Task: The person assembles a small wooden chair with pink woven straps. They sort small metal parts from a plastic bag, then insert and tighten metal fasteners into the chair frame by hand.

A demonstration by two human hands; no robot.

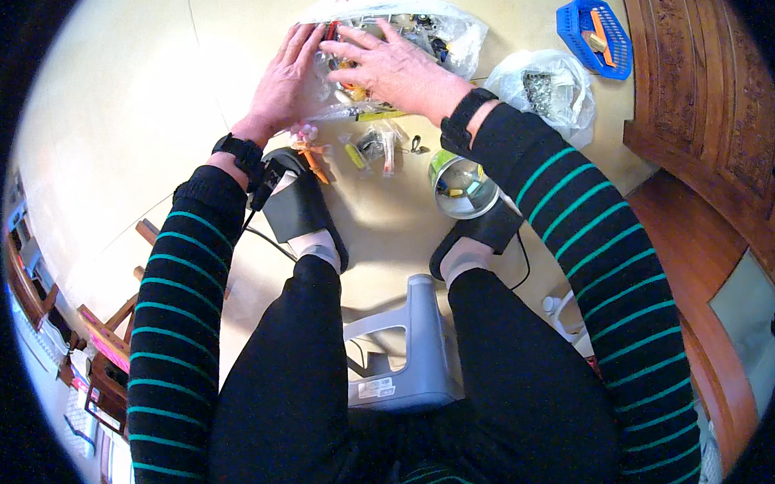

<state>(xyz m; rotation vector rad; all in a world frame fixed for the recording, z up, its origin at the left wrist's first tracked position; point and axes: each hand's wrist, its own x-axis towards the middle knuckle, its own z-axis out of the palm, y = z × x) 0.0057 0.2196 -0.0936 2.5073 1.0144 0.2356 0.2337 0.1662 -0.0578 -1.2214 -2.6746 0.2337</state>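
Just short of the hands lie small loose parts [369, 147] and a round tin [463, 187]. Both the left hand [284, 80] and right hand [392, 67] press flat, fingers spread, gripping nothing, on the clear bag of parts [438, 26]: apparently sorting by feel; next calls for pinching one piece.

Both my hands lie flat on the clear plastic bag of parts [395, 29], my left hand [287, 76] and right hand [394, 67] touching, no gap between them. Toward me, small packets [369, 147], a round tin [462, 187] and my slippers [307, 214] crowd the floor. Wide bare floor [136, 122] lies open left; right, a second bag [551, 90] and blue basket [595, 36] block
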